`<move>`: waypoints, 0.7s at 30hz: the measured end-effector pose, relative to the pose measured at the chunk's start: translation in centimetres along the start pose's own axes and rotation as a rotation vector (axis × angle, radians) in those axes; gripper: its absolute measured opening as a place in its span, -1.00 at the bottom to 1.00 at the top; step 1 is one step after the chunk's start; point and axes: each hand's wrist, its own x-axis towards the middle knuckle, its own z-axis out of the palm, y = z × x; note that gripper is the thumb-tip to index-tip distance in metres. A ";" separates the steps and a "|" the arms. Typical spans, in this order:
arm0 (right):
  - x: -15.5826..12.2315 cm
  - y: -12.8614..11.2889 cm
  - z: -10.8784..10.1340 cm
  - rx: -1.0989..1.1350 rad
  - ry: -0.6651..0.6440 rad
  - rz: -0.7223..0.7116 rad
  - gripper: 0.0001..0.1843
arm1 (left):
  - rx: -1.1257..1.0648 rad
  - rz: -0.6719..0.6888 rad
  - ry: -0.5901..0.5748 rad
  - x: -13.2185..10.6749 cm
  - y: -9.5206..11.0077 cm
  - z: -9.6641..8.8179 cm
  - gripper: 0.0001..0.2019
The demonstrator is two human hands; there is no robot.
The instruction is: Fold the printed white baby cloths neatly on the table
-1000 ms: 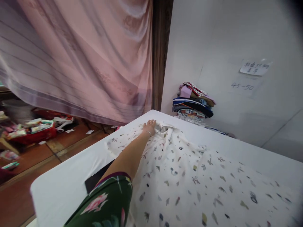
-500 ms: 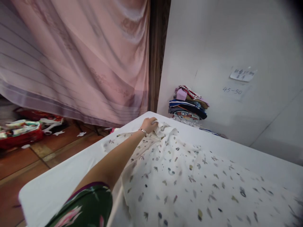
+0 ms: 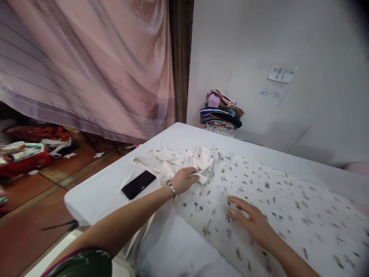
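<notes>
A white cloth (image 3: 259, 192) printed with small leaves and figures is spread over the white table (image 3: 100, 192), its far left part bunched up. My left hand (image 3: 184, 181), with a bracelet at the wrist, is closed on a fold of the cloth by the bunched part. To the right, my right hand (image 3: 250, 219) is over the flat part with thumb and fingers apart and nothing between them. Whether its fingertips touch the cloth I cannot tell. A black phone (image 3: 138, 184) lies on the table, left of my left hand.
Folded clothes (image 3: 221, 111) are stacked beyond the table by the wall. A pink curtain (image 3: 115, 69) hangs at the left. On the tiled floor stands a red container (image 3: 37, 159) of mixed items. Handwritten paper notes (image 3: 281, 74) are on the wall.
My left hand has drawn back from the far corner, pulling the cloth's end nearer and bunching it. My right hand has come into view, and the phone now shows.
</notes>
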 end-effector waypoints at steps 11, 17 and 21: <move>8.4 -1.8 9.5 0.137 -0.004 -0.114 -0.65 | -0.169 -0.017 -0.019 -0.1 0.8 -1.2 -0.66; 6.5 1.8 11.2 0.256 0.009 -0.185 -0.65 | -0.330 -0.175 -0.011 2.2 0.0 -4.1 -0.70; 5.7 2.5 11.1 0.229 -0.042 -0.228 -0.66 | -0.092 -0.153 0.168 3.4 0.4 -5.4 -0.75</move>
